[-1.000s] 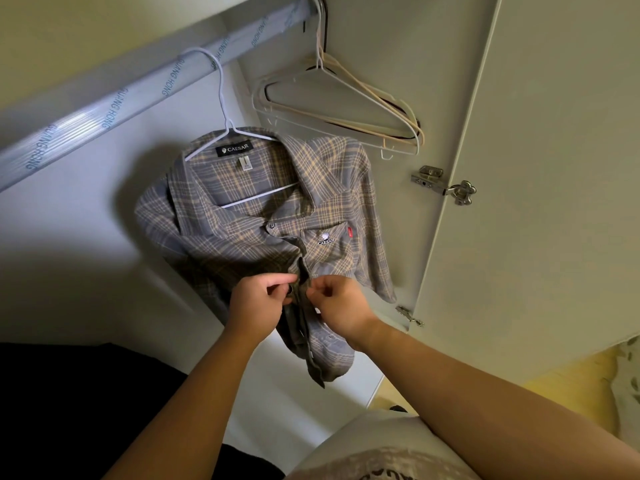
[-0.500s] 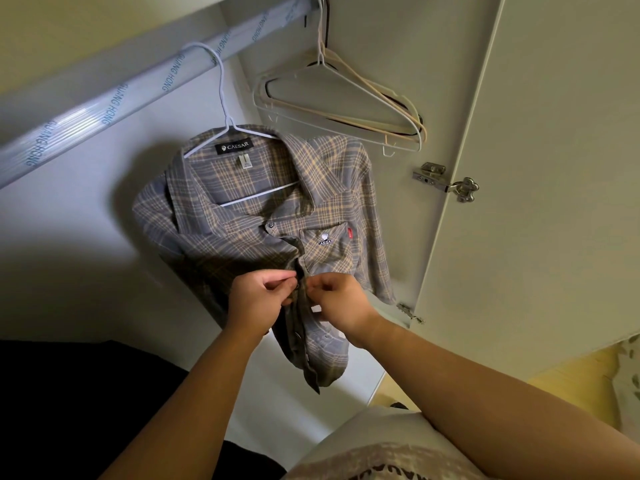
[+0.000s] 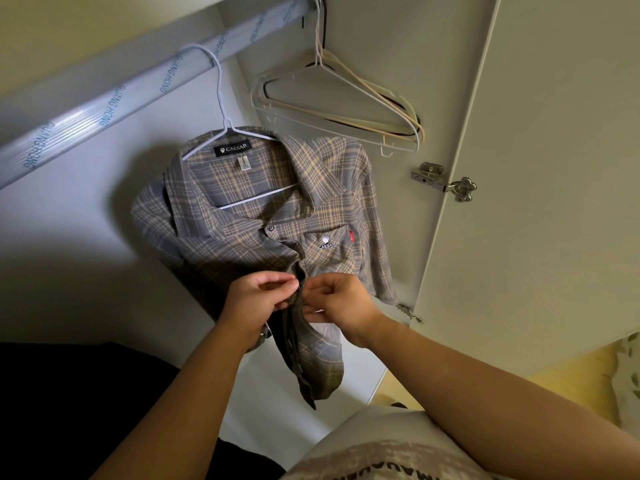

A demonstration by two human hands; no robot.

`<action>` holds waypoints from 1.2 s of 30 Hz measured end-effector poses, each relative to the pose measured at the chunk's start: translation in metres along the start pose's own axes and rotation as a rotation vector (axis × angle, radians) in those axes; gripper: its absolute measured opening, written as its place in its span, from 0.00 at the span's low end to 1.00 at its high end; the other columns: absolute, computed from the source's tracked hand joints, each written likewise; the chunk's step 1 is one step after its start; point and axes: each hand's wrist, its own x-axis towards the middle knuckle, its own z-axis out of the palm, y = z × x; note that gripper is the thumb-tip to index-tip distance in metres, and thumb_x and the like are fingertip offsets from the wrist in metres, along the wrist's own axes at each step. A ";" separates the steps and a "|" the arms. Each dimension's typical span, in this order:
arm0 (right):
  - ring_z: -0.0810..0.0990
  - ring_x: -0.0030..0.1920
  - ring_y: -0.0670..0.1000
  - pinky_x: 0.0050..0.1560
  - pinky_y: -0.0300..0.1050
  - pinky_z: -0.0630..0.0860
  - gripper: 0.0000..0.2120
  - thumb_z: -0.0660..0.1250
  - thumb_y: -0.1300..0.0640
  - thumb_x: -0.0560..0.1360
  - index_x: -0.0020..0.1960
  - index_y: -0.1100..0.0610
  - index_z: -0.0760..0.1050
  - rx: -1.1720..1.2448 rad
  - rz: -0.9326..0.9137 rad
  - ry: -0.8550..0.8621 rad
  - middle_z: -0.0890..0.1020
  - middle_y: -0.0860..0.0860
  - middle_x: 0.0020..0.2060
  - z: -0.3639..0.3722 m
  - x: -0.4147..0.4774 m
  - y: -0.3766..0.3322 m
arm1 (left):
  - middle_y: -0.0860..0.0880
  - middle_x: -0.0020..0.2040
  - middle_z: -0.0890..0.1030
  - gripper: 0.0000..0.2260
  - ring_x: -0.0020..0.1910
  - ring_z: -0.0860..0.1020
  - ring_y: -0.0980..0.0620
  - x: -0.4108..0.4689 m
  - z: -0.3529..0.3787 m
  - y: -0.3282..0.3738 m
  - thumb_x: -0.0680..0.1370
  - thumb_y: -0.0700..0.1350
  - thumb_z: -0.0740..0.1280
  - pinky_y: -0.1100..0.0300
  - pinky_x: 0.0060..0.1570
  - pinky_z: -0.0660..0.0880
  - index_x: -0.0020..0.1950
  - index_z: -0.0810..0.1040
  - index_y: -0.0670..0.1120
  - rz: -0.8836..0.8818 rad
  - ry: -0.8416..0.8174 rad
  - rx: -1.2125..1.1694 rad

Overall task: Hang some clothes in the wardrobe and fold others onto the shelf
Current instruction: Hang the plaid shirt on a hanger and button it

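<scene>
The plaid shirt point(image 3: 242, 216) hangs inside the wardrobe on a white hanger point(image 3: 221, 98) hooked over the rail point(image 3: 104, 109), its collar spread so the black CAESAR label point(image 3: 236, 148) shows, its lower front bunched and twisted below the chest. At the button placket, just below the chest pocket point(image 3: 329, 251), both bare hands meet. The left grip point(image 3: 258, 299) is pinched together on the left edge of the placket, thumb and forefinger closed on the cloth. The right grip point(image 3: 341, 301) is likewise clamped on the facing edge, its fingertips almost touching those of the left; whether a button sits between them cannot be told. The shirt tail droops beneath the two wrists. To the right on the same rail, against the side wall, a cluster of bare hangers point(image 3: 346, 109) in white, beige and black hangs together, apart from the shirt. Beyond them the wardrobe door point(image 3: 536, 202) stands open on a metal hinge point(image 3: 443, 181). The person's pale patterned top point(image 3: 381, 455) fills the lower edge of the view.
</scene>
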 end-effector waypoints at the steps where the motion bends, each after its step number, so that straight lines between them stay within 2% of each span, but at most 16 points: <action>1: 0.83 0.34 0.49 0.41 0.43 0.83 0.05 0.67 0.70 0.77 0.47 0.63 0.79 0.006 -0.001 -0.003 0.82 0.55 0.36 0.000 -0.001 0.000 | 0.48 0.42 0.86 0.05 0.40 0.84 0.55 0.000 0.000 0.000 0.73 0.37 0.75 0.63 0.40 0.78 0.47 0.85 0.45 0.000 -0.007 0.002; 8: 0.83 0.36 0.50 0.41 0.43 0.83 0.03 0.69 0.67 0.77 0.50 0.65 0.79 -0.028 0.005 0.017 0.82 0.59 0.39 0.000 -0.003 -0.002 | 0.49 0.39 0.86 0.04 0.39 0.84 0.54 0.000 0.004 0.001 0.74 0.37 0.75 0.63 0.39 0.78 0.45 0.85 0.45 0.007 0.011 0.039; 13: 0.82 0.33 0.49 0.39 0.44 0.83 0.06 0.71 0.64 0.76 0.51 0.68 0.79 -0.108 -0.012 0.069 0.81 0.58 0.37 0.002 -0.002 0.000 | 0.48 0.38 0.85 0.06 0.40 0.84 0.52 0.001 0.006 -0.001 0.74 0.36 0.74 0.62 0.40 0.79 0.44 0.85 0.46 0.047 0.044 0.111; 15: 0.81 0.31 0.49 0.39 0.45 0.83 0.07 0.71 0.64 0.76 0.51 0.68 0.79 -0.174 -0.037 0.095 0.81 0.56 0.34 0.004 -0.002 0.001 | 0.48 0.39 0.85 0.05 0.40 0.85 0.52 0.000 0.007 -0.001 0.75 0.36 0.73 0.62 0.41 0.81 0.47 0.85 0.45 0.079 0.067 0.187; 20: 0.85 0.34 0.55 0.41 0.54 0.84 0.04 0.71 0.60 0.76 0.46 0.61 0.80 -0.376 -0.138 0.171 0.84 0.53 0.36 0.005 0.002 0.004 | 0.50 0.39 0.86 0.06 0.38 0.85 0.52 0.004 0.010 -0.001 0.77 0.39 0.72 0.50 0.49 0.83 0.53 0.85 0.44 0.123 0.095 0.330; 23: 0.84 0.36 0.50 0.42 0.46 0.83 0.04 0.71 0.56 0.75 0.43 0.57 0.81 -0.563 -0.228 0.223 0.85 0.49 0.38 0.006 0.003 0.006 | 0.49 0.36 0.86 0.05 0.37 0.85 0.51 0.002 0.012 0.002 0.77 0.45 0.72 0.49 0.47 0.83 0.47 0.86 0.45 0.119 0.087 0.320; 25: 0.83 0.37 0.47 0.42 0.43 0.81 0.04 0.70 0.56 0.74 0.43 0.56 0.81 -0.634 -0.273 0.231 0.84 0.48 0.38 0.007 0.002 0.007 | 0.49 0.37 0.86 0.06 0.37 0.86 0.50 0.001 0.013 0.001 0.76 0.47 0.74 0.50 0.46 0.83 0.47 0.86 0.45 0.091 0.061 0.310; 28: 0.84 0.37 0.48 0.43 0.48 0.82 0.03 0.70 0.56 0.74 0.42 0.54 0.79 -0.623 -0.303 0.217 0.84 0.47 0.37 0.008 0.003 0.012 | 0.45 0.42 0.86 0.09 0.40 0.86 0.47 0.004 0.013 -0.002 0.75 0.43 0.74 0.51 0.46 0.83 0.53 0.84 0.40 0.000 0.065 0.231; 30: 0.83 0.36 0.48 0.42 0.48 0.82 0.04 0.71 0.55 0.74 0.41 0.53 0.78 -0.625 -0.321 0.221 0.84 0.47 0.37 0.009 0.004 0.014 | 0.42 0.44 0.85 0.10 0.41 0.86 0.46 0.006 0.014 -0.002 0.76 0.39 0.73 0.54 0.42 0.83 0.55 0.82 0.37 -0.075 0.075 0.126; 32: 0.83 0.37 0.47 0.41 0.44 0.81 0.05 0.72 0.54 0.73 0.41 0.52 0.78 -0.644 -0.339 0.231 0.83 0.46 0.37 0.009 0.005 0.016 | 0.40 0.46 0.84 0.09 0.43 0.85 0.45 0.006 0.016 0.000 0.77 0.36 0.71 0.58 0.39 0.81 0.56 0.80 0.37 -0.134 0.078 0.039; 35: 0.81 0.37 0.45 0.36 0.33 0.76 0.06 0.73 0.55 0.73 0.41 0.50 0.77 -0.694 -0.364 0.246 0.82 0.46 0.36 0.009 0.004 0.017 | 0.41 0.47 0.83 0.08 0.44 0.83 0.47 0.006 0.019 0.003 0.78 0.34 0.68 0.60 0.38 0.79 0.57 0.77 0.39 -0.211 0.060 -0.053; 36: 0.81 0.37 0.45 0.36 0.32 0.75 0.07 0.74 0.55 0.73 0.40 0.50 0.76 -0.694 -0.365 0.246 0.82 0.45 0.36 0.008 0.004 0.018 | 0.41 0.47 0.83 0.08 0.44 0.83 0.47 0.006 0.019 0.002 0.79 0.33 0.67 0.61 0.38 0.78 0.58 0.77 0.38 -0.229 0.048 -0.069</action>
